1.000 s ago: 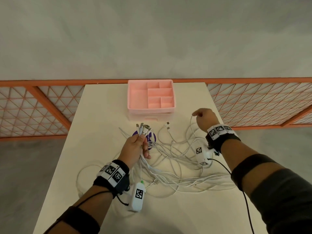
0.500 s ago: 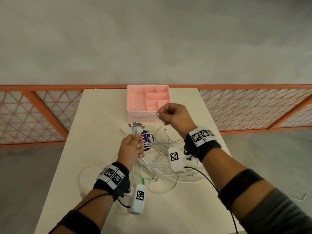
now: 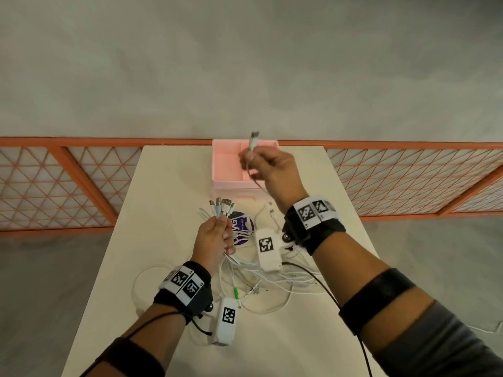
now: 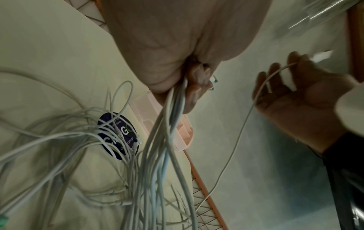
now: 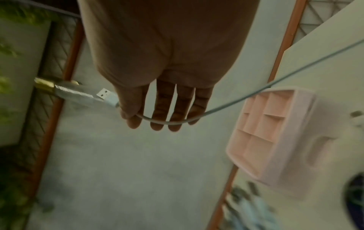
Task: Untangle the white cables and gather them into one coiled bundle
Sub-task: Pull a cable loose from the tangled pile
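A cream-topped table (image 3: 168,202) runs up the middle of the head view. Behind its far edge an orange railing (image 3: 81,170) with diamond mesh panels crosses the frame from left to right. A grey concrete floor (image 3: 245,63) fills the upper half, evenly and softly lit. Green foliage (image 5: 9,51) shows at the left edge of the right wrist view.

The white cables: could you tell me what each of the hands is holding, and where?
Left hand grips several white cables just below their plugs. Right hand pinches a single cable just behind its USB plug.
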Demonstrator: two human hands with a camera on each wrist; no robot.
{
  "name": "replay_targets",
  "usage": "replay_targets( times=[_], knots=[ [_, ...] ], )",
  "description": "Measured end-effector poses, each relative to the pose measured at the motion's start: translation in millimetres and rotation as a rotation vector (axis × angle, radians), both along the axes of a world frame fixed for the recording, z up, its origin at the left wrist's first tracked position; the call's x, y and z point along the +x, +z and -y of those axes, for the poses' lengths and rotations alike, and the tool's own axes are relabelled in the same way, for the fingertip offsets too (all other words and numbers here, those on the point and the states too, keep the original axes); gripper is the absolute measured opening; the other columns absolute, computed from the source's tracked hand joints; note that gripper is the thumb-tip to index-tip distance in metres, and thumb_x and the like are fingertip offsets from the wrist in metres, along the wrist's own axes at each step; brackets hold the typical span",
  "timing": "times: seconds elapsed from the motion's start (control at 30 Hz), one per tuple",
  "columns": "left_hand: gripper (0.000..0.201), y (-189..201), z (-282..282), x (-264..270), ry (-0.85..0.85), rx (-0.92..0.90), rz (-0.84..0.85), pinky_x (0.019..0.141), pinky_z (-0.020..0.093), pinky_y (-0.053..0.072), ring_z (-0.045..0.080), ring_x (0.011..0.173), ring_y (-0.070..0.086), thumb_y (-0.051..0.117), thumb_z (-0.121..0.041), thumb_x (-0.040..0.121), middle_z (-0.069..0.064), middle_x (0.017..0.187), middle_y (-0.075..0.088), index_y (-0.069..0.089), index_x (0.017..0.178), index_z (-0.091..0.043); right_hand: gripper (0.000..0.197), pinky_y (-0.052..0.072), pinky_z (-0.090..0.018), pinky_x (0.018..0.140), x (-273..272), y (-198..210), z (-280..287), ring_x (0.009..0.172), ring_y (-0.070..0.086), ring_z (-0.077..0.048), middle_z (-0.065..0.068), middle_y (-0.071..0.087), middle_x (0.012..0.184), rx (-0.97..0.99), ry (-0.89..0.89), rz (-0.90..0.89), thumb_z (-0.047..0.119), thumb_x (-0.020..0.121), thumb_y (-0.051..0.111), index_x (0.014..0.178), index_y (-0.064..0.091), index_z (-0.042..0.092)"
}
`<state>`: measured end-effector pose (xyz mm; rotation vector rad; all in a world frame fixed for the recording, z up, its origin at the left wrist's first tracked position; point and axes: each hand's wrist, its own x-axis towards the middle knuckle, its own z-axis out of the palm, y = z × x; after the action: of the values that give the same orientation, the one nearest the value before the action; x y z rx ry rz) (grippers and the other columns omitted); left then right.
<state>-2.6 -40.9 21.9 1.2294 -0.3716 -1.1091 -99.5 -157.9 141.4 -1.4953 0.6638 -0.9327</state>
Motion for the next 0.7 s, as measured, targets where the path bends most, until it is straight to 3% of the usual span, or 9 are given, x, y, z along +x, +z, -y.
replay_targets(
  times=[0.07, 0.17, 0.27, 0.4, 0.5, 0.57, 0.7],
  knots=[
    [0.029, 1.6, 0.5, -1.2, -0.003, 0.001, 0.013, 0.044, 0.023, 0.028, 0.01, 0.042, 0.029, 0.039, -0.019, 0.107, -0.003, 0.055, 0.035, 0.049, 0.082, -0.009, 0.017, 0.052, -0.03, 0.06, -1.8, -25.4, -7.7, 0.06, 0.061, -0.023, -0.016, 0.068, 0.073, 0.041, 0.079, -0.151, 0.02, 0.097, 0.06, 0.09, 0.073, 0.011],
    [0.028, 4.3, 0.9, -3.5, -0.009, 0.004, 0.038, 0.043, 0.023, 0.028, 0.01, 0.043, 0.029, 0.037, -0.016, 0.107, -0.003, 0.055, 0.035, 0.049, 0.083, -0.009, 0.026, 0.043, -0.024, 0.047, -1.0, -61.6, -20.8, 0.042, 0.051, -0.015, -0.001, 0.061, 0.052, -0.015, 0.093, -0.401, 0.029, 0.096, 0.06, 0.081, 0.071, 0.011],
    [0.028, 1.4, 2.0, -3.0, 0.0, 0.033, 0.077, 0.042, 0.023, 0.03, 0.01, 0.043, 0.031, 0.038, -0.014, 0.106, -0.003, 0.054, 0.035, 0.051, 0.083, -0.008, 0.017, 0.047, -0.028, 0.055, 5.3, -81.8, -29.6, 0.047, 0.054, -0.008, 0.008, 0.059, 0.054, -0.105, 0.005, -0.482, 0.025, 0.098, 0.056, 0.089, 0.066, 0.013],
    [0.03, -2.9, 1.8, -1.9, 0.003, 0.056, 0.111, 0.043, 0.024, 0.031, 0.012, 0.043, 0.031, 0.035, -0.009, 0.105, 0.0, 0.057, 0.034, 0.053, 0.082, -0.007, 0.011, 0.05, -0.03, 0.063, 7.5, -83.9, -40.6, 0.06, 0.06, -0.015, 0.0, 0.063, 0.066, -0.116, -0.021, -0.491, 0.013, 0.099, 0.043, 0.107, 0.05, 0.016],
    [0.028, -4.7, 1.9, -2.6, 0.001, 0.063, 0.14, 0.043, 0.024, 0.032, 0.012, 0.043, 0.032, 0.036, -0.01, 0.105, 0.001, 0.057, 0.035, 0.052, 0.083, -0.005, 0.002, 0.049, -0.026, 0.06, 6.7, -84.2, -45.4, 0.062, 0.063, -0.017, -0.008, 0.068, 0.071, -0.141, -0.019, -0.513, 0.013, 0.097, 0.05, 0.098, 0.051, 0.015],
    [0.026, -6.3, 2.4, -2.7, 0.0, 0.053, 0.141, 0.043, 0.025, 0.033, 0.012, 0.042, 0.032, 0.038, -0.014, 0.106, 0.001, 0.056, 0.035, 0.052, 0.086, -0.005, 0.006, 0.051, -0.026, 0.061, 6.5, -87.5, -47.3, 0.063, 0.063, -0.015, -0.005, 0.067, 0.071, -0.155, -0.041, -0.545, 0.014, 0.093, 0.057, 0.088, 0.054, 0.016],
    [0.029, -5.6, 1.8, -3.5, -0.002, 0.068, 0.148, 0.043, 0.025, 0.033, 0.012, 0.042, 0.032, 0.036, -0.014, 0.107, 0.003, 0.058, 0.034, 0.047, 0.081, -0.007, 0.01, 0.043, -0.013, 0.055, 6.0, -92.9, -51.7, 0.059, 0.058, -0.008, 0.003, 0.062, 0.066, -0.156, -0.064, -0.576, 0.013, 0.09, 0.06, 0.081, 0.057, 0.013]
  ],
)
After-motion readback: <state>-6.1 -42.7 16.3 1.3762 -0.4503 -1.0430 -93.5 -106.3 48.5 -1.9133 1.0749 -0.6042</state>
